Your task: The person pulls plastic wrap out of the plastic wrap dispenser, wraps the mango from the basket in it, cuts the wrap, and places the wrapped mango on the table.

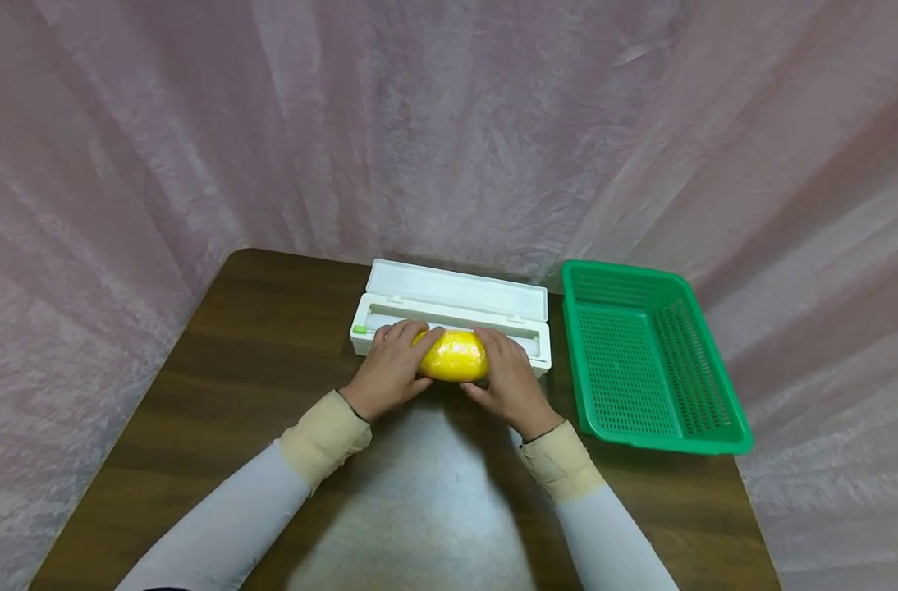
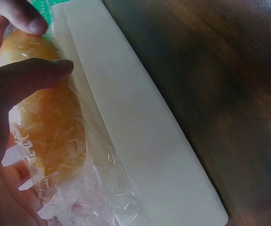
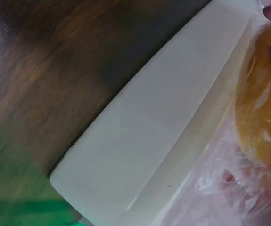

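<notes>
A smooth yellow oval thing, which looks like a fruit, is wrapped in clear cling film. My left hand holds its left end and my right hand its right end. In the left wrist view a thumb presses on the wrapped surface. Loose, crinkled film hangs about its end in both wrist views. Just beyond the hands lies a white cling film dispenser with its lid raised and a roll inside. A small green piece sits at its left end.
To the right on the dark wooden table stands a green plastic basket with slotted walls, close to the dispenser. A pink curtain hangs behind the table's far edge and along the sides.
</notes>
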`<state>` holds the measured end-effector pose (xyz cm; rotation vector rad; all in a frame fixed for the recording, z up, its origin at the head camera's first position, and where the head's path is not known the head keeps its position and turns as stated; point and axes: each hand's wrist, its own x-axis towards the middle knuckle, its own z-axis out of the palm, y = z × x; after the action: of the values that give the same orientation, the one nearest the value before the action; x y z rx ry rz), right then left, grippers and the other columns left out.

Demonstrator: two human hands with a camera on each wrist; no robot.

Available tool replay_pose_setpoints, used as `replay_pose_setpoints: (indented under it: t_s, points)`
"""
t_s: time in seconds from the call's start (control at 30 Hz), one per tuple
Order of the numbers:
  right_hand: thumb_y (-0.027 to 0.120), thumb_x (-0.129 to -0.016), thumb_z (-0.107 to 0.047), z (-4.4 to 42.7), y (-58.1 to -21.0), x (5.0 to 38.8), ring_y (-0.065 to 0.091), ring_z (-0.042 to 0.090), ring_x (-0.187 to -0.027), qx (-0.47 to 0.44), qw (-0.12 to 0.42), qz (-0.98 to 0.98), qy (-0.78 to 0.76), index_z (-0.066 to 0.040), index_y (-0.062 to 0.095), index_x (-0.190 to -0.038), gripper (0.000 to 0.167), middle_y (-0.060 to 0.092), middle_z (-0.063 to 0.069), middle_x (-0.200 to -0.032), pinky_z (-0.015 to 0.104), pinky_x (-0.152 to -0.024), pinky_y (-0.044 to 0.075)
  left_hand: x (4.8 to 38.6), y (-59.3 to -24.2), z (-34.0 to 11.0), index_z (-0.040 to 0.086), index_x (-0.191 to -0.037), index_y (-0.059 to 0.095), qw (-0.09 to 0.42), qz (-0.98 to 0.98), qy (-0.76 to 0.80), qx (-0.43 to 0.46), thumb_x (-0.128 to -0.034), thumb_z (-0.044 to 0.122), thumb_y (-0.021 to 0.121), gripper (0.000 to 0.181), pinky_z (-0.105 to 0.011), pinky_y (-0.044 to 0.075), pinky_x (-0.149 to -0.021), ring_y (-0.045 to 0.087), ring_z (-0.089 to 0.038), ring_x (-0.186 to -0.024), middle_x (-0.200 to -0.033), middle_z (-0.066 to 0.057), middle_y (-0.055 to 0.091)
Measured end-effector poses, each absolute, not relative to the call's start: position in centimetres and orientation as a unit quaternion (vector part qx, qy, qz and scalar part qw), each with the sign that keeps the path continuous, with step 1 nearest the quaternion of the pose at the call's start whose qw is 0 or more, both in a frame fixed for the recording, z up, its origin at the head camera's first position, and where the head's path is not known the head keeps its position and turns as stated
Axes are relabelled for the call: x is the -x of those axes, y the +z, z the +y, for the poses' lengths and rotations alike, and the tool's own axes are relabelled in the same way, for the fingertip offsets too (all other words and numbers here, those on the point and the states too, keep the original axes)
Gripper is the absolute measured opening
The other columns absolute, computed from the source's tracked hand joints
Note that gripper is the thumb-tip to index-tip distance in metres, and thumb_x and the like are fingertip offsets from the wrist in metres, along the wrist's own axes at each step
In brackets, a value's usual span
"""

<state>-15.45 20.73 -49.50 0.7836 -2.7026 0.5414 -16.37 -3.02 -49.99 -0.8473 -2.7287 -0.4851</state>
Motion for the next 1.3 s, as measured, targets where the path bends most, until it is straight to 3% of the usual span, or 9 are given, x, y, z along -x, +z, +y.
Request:
replay_pose_setpoints:
  t_s: [0.2, 0.47, 0.73, 1.03, 1.3]
  points:
    - [0.086, -0.08, -0.03, 21.3, -49.0, 16.6, 0.055, 0.03, -0.122, -0.261, 0.076, -0.93, 0.246, -0.004, 0.04, -0.145, 0.083, 0.054, 0.015, -0.136, 0.05, -0.104, 0.047, 17.2, -49.4, -2.9, 0.014, -0.148, 0.046, 0.104, -0.937, -0.174, 0.284, -0.0792, 0.019, 0.086, 0.079, -0.055, 0.039, -0.105, 0.051, -0.034, -0.13, -0.138, -0.013, 0.055]
    - [0.081, -0.085, -0.036, 22.0, -46.7, 18.3, 0.056, 0.031, -0.122, -0.227, -0.011, -0.92, 0.32, -0.011, 0.041, -0.15, 0.081, 0.046, 0.014, -0.141, 0.048, -0.106, 0.048, 18.9, -47.4, -3.3, 0.013, -0.143, 0.049, 0.083, -0.937, -0.193, 0.28, -0.08, 0.023, 0.08, 0.071, -0.056, 0.041, -0.102, 0.055, -0.034, -0.127, -0.141, -0.014, 0.053]
    - [0.081, -0.085, -0.04, 22.2, -45.0, 20.0, 0.057, 0.028, -0.12, -0.21, -0.027, -0.919, 0.332, -0.01, 0.039, -0.151, 0.083, 0.05, 0.011, -0.139, 0.047, -0.105, 0.049, 20.5, -45.3, -3.9, 0.016, -0.146, 0.051, 0.064, -0.936, -0.199, 0.284, -0.0846, 0.026, 0.077, 0.067, -0.062, 0.031, -0.113, 0.056, -0.03, -0.125, -0.135, -0.01, 0.056]
    - [0.08, -0.086, -0.041, 22.5, -44.4, 20.7, 0.055, 0.028, -0.125, -0.213, -0.022, -0.919, 0.331, -0.015, 0.044, -0.148, 0.077, 0.051, 0.01, -0.141, 0.048, -0.108, 0.047, 21.4, -44.4, -4.0, 0.017, -0.149, 0.049, 0.044, -0.941, -0.181, 0.283, -0.0874, 0.031, 0.076, 0.068, -0.061, 0.033, -0.11, 0.056, -0.031, -0.123, -0.137, -0.01, 0.057]
    - [0.078, -0.088, -0.044, 22.5, -44.1, 21.0, 0.054, 0.028, -0.128, -0.217, -0.013, -0.921, 0.323, -0.014, 0.042, -0.151, 0.079, 0.05, 0.011, -0.144, 0.049, -0.109, 0.045, 21.8, -43.6, -4.1, 0.011, -0.145, 0.048, 0.041, -0.94, -0.197, 0.276, -0.0868, 0.029, 0.077, 0.068, -0.06, 0.031, -0.114, 0.052, -0.025, -0.134, -0.142, -0.009, 0.056]
